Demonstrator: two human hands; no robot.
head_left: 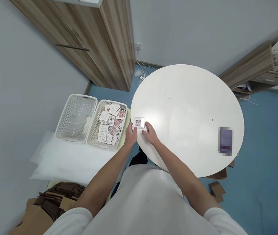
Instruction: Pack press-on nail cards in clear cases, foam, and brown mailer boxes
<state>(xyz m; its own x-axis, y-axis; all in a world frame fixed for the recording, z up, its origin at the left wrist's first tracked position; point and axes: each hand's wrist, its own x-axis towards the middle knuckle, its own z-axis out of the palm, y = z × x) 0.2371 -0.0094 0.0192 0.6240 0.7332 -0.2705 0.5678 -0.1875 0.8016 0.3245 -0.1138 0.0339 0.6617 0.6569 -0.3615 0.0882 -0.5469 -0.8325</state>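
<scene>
A small clear plastic case [139, 122] with rounded corners lies at the left edge of the white round table. Inside it shows a printed card with dark reddish oval shapes and a pale patch at the right. My left hand [131, 134] grips the case at its lower left corner, thumb in front and fingers along the side. On the other side, my right hand [151, 133] has its index finger at the right edge and its thumb near the lower right corner. The fingertips hide small parts of the case's rim.
Left of the table, a white basket [89, 143] holds many printed cards; beside it another basket [58, 130] holds clear plastic cases. White foam sheets [72, 160] lie below them. A blurred purple item [225, 141] is on the round table [188, 107]. Cardboard [38, 215] is at lower left.
</scene>
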